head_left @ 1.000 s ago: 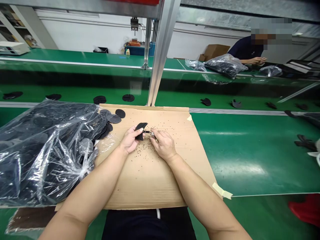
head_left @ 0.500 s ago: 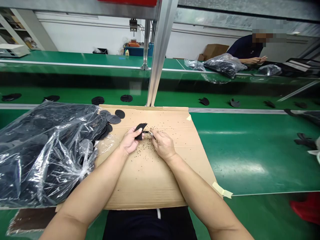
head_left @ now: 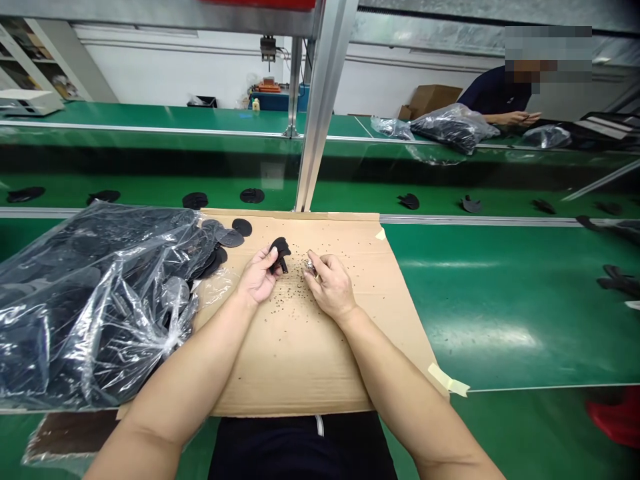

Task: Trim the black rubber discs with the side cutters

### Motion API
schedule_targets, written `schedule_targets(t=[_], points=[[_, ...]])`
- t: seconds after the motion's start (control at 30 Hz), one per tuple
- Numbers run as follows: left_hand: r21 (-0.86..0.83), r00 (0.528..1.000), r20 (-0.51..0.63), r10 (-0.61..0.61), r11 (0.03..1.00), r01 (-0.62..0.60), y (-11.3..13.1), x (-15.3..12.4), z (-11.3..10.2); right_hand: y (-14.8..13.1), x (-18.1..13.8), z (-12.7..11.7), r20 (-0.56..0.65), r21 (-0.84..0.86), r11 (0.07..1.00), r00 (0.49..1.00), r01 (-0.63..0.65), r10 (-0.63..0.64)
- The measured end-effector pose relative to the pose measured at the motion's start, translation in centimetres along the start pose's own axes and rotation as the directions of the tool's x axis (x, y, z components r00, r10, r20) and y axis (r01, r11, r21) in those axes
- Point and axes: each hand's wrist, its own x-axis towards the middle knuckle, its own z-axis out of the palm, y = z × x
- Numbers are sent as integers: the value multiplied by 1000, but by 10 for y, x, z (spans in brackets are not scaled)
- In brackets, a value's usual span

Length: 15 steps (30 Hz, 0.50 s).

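Observation:
My left hand (head_left: 257,277) grips a curved black part (head_left: 281,248), thumb on top, with a narrow tab hanging from its lower side. To its right, my right hand (head_left: 332,287) is closed around a small shiny metal tool (head_left: 309,267); most of the tool is hidden in the fingers, so I cannot tell its kind. A gap separates the tool from the black part. Both hands are over a cardboard sheet (head_left: 295,380), where many tiny black bits (head_left: 278,305) lie scattered below and around them.
A big clear bag (head_left: 100,300) of black discs lies at the left, with loose discs (head_left: 231,238) at its mouth. Black parts (head_left: 252,195) sit along the green belt behind. A metal post (head_left: 320,107) rises at the cardboard's far edge. Another person (head_left: 493,97) works across the line.
The metal tool has come away from the black part, and my right hand has shifted slightly right. My left hand has turned the part, so its tab now points down.

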Motion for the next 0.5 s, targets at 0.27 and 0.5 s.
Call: schedule_targets(t=[0.27,0.5], points=[[30,996,2,-94,995,94,0,-4,4,-14,3,0,173,-29,997,983,68,-62],[43,973,39,-228,973,227,1,-7,8,-21,3,-3,285,-49,993,954,106,-88]])
